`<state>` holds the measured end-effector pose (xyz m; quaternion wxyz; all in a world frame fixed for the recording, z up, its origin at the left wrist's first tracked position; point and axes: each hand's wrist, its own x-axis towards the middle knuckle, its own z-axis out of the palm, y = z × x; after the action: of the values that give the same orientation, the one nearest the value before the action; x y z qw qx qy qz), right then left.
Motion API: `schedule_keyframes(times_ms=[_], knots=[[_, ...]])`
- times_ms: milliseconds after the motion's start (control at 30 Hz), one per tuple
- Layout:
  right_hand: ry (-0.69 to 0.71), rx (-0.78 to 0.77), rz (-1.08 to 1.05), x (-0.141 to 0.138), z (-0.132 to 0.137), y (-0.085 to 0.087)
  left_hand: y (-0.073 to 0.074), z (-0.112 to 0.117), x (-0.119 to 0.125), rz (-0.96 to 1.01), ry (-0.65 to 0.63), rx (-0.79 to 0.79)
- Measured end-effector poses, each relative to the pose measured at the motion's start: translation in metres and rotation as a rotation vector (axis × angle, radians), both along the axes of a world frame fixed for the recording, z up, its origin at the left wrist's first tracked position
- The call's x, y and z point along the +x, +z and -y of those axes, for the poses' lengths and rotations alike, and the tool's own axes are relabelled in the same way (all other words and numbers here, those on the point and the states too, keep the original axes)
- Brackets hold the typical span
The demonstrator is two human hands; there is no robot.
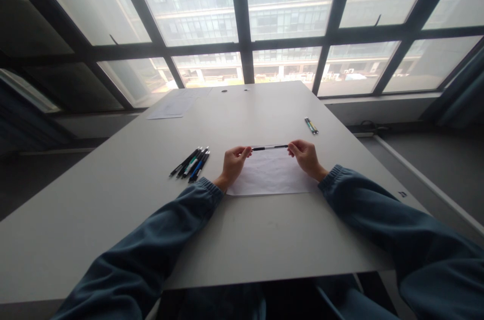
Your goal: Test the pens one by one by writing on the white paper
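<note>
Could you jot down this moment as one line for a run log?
left hand: holds pen end | right hand: holds other end | pen level above paper sheet | loose pens left of it

A pen (269,147) runs level from left to right above the far edge of a sheet of paper (270,176), which lies on the table (113,199) near its middle. The left hand (234,161) is at the pen's left end and the right hand (305,156) at its right end, each over a far corner of the sheet. A cluster of pens (191,163) lies on the table left of the left hand. Two more pens (311,125) lie farther off, to the right. Other papers (177,104) lie at the far left of the table, before the window (242,22).
</note>
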<state>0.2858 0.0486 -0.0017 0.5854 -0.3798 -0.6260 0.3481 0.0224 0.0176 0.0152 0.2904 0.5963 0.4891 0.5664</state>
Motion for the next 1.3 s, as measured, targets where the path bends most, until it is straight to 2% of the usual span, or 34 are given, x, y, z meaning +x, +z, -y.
schedule_keyframes(times_ms=[1000,1300], knots=[[-0.001,0.011,0.019,-0.0003,0.0022,0.0032,0.0026,0.0026,0.0016,0.013,-0.012,-0.005],[-0.007,0.015,0.031,-0.0004,0.0053,0.0057,-0.0009,0.0003,-0.0002,0.019,-0.016,-0.017]])
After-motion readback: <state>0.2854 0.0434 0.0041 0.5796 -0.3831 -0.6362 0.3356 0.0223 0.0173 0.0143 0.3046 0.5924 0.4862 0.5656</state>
